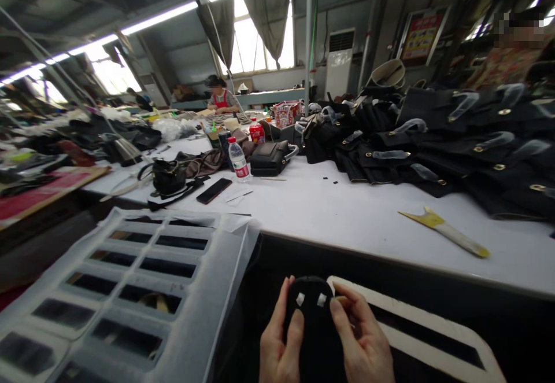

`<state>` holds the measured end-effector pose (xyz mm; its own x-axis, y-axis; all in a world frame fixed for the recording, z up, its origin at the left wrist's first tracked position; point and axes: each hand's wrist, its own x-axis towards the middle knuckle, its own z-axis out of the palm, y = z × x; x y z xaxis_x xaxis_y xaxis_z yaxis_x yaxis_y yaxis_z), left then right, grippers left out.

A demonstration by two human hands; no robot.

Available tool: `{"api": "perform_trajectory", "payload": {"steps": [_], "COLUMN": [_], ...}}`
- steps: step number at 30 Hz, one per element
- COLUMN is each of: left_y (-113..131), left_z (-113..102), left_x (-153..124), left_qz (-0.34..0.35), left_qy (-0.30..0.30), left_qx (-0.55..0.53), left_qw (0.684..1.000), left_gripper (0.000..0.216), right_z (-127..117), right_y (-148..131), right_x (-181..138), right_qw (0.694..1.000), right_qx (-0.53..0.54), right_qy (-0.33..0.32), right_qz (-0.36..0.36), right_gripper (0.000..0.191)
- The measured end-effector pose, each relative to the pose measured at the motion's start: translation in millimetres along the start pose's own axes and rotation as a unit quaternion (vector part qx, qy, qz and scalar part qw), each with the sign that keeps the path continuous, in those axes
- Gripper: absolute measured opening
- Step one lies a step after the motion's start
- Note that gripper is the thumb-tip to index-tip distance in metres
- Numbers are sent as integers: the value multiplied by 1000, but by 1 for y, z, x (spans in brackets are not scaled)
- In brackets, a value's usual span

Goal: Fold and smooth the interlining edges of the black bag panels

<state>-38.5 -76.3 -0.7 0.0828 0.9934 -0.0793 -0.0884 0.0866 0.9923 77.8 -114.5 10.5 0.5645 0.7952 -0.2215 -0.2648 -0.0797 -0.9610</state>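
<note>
At the bottom of the view, below the table's front edge, both my hands hold a rounded black leather piece (312,319) with two small white squares on it. My left hand (280,345) grips its left side, thumb lying on the face. My right hand (362,342) grips its right side, thumb pressed near the right white square. Under the right hand lies a white frame-like template (416,325).
A white slotted crate (130,290) stands at lower left. On the white table (347,209) lie a yellow-tipped tool (446,232), a phone (214,190), a water bottle (238,160), black handbags (455,134) piled at right. A seated person (221,96) works at the far end.
</note>
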Motion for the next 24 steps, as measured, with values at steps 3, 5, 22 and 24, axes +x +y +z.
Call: {"api": "perform_trajectory", "payload": {"steps": [3,5,22,24], "left_y": [-10,-13,2,4], "left_z": [-1,-1,-4,-1], "left_x": [-5,-6,23,26], "left_qz": [61,98,91,91], "left_qy": [-18,-21,-186,-192], "left_qx": [67,115,34,26], "left_qw": [996,988,978,977], "left_gripper": [59,56,64,70], "right_z": [-8,-11,-10,-13], "right_y": [4,7,-22,-21], "right_x": [8,11,14,19], "right_qw": [999,999,954,942], "right_qx": [-31,-52,-223,-242], "right_qy": [-5,6,39,35], "right_qz": [11,2,-198,-231], "right_gripper": [57,57,33,29]}}
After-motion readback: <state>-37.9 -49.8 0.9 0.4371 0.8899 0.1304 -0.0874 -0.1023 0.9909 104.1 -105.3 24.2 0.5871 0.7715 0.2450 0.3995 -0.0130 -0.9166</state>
